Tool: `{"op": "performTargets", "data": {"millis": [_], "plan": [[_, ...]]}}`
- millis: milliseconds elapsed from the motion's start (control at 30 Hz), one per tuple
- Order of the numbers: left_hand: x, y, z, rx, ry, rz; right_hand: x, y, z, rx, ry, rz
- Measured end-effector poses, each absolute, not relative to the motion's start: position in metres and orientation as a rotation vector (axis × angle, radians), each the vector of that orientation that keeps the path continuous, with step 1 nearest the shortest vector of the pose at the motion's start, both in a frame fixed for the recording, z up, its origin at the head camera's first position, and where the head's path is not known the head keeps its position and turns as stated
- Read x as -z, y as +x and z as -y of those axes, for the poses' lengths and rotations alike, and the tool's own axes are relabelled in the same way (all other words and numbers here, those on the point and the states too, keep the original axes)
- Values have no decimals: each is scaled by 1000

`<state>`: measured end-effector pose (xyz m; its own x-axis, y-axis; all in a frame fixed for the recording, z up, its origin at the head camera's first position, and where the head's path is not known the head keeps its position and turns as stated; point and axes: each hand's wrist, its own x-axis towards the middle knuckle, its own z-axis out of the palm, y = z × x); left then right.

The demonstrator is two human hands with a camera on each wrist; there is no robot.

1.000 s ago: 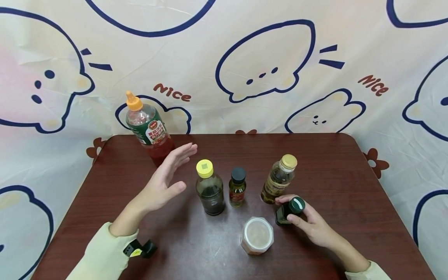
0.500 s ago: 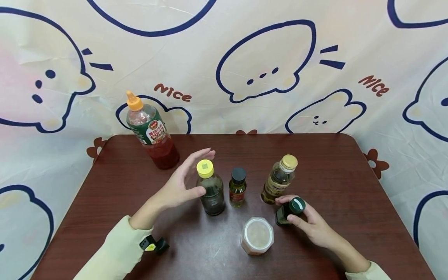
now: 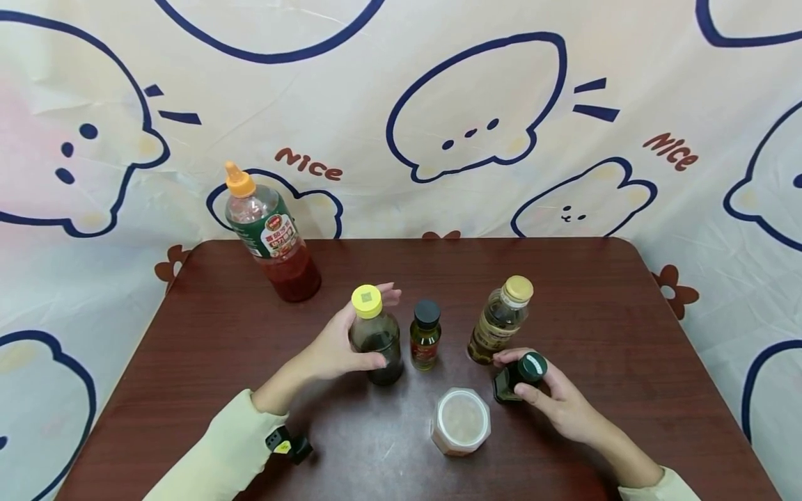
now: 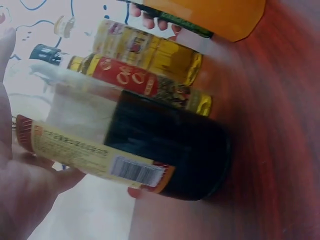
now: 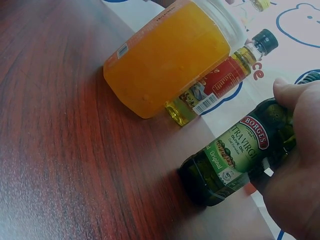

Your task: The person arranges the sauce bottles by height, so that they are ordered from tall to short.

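Note:
My left hand (image 3: pixel 338 344) surrounds a clear bottle of dark liquid (image 4: pixel 170 145) with a yellow cap, which stands on the table. In the head view its thumb lies across the bottle's front, while the fingers reach straight out behind it. My right hand (image 3: pixel 560 403) holds a small dark green olive oil bottle (image 5: pixel 232 155), thumb on the near side and fingers beyond. That bottle has a green cap and stands upright on the table. Right of the left hand stands a small oil bottle (image 3: pixel 425 341) with a black cap and red label.
A yellow-capped oil bottle (image 3: pixel 498 323) stands just behind the right hand. Between the hands, nearer me, is a white-lidded jar (image 3: pixel 462 421) with orange contents. A red sauce bottle (image 3: pixel 276 243) with an orange nozzle stands at the table's back left. A printed cloth (image 3: pixel 351 125) hangs behind.
My left hand has moved right from beside the sauce bottle and come around the yellow-capped dark bottle. The right hand and the bottles have stayed in place.

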<state>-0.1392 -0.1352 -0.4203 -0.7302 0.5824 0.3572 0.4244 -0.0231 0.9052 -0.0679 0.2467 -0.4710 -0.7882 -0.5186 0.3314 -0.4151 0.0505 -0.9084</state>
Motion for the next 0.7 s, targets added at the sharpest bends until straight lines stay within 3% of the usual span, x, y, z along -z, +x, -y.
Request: {"op": "performTargets", "data": {"millis": [700], "plan": [[422, -138, 133, -1818, 997, -2181, 472, -69, -246, 1871, -1002, -2206]]}}
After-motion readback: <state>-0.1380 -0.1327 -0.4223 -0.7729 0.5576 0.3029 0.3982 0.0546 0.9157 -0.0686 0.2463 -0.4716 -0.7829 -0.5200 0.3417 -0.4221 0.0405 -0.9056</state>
